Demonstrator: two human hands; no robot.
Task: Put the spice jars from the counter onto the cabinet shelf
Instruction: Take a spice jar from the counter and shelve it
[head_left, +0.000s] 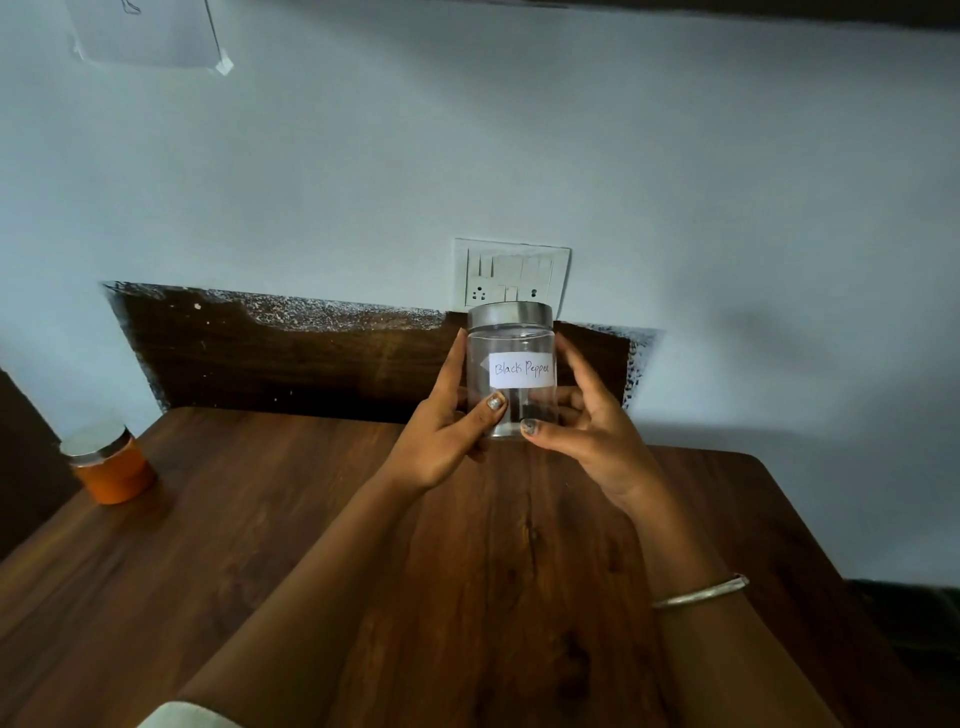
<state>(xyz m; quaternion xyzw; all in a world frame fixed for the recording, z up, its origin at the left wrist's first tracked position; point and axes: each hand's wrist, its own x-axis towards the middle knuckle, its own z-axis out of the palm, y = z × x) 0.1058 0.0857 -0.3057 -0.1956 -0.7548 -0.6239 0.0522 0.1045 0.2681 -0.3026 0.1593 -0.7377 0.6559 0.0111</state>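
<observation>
Both hands close on one jar (511, 400): the left hand (441, 426) wraps its nine o'clock side with the thumb pressed low on the front, and the right hand (587, 421) cups its three o'clock side, thumb pinching the bottom edge. The fingers of both curl round behind the glass. The clear jar stands upright and, by the look of it, is held off the counter (260, 545) near its far edge. It has a steel lid (510, 314) on top and a paper label (521, 370) reading "Black Pepper" facing the room, with only a small dark heap visible at the bottom. A thin bangle (698, 592) sits on the right wrist. At twelve o'clock from the jar, a switch plate (511, 275) is set in the pale wall (727, 182) above a dark wood panel (260, 353). Well apart at nine o'clock, an orange jar (111, 465) with a metal cap waits on the counter's left edge, untouched. A taped sheet of paper (150, 36) hangs at eleven o'clock, high on the wall. No cabinet shelf is in sight, so nothing can be counted as shelved. As it looks, the job is in its early part, with one jar in hand, its placing not yet done, and at least the orange one left to fetch.
</observation>
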